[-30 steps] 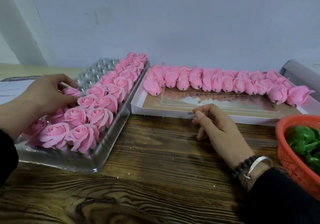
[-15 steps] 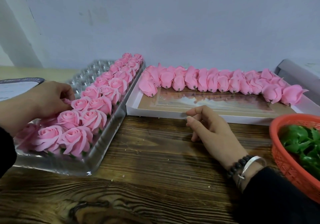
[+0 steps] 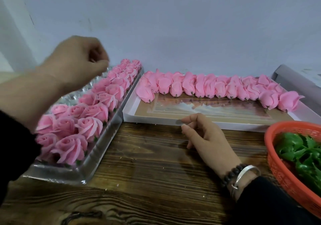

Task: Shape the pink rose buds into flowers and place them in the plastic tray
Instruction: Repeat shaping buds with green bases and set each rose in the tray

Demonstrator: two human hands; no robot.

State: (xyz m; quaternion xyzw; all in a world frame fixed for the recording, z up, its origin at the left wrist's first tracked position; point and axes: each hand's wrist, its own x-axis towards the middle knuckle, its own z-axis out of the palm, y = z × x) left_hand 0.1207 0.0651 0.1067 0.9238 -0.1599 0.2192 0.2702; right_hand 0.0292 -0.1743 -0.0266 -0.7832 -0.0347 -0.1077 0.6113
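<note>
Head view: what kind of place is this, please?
Probably a small craft workbench for making artificial flowers: a clear plastic tray of shaped pink roses, a flat box lined with unshaped buds, and a red basket of green plastic leaves.

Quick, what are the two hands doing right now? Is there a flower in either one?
Left hand: raised above the plastic tray, fingers curled, no flower showing in it.
Right hand: resting on the wooden table, fingers loosely bent, holding nothing.
</note>
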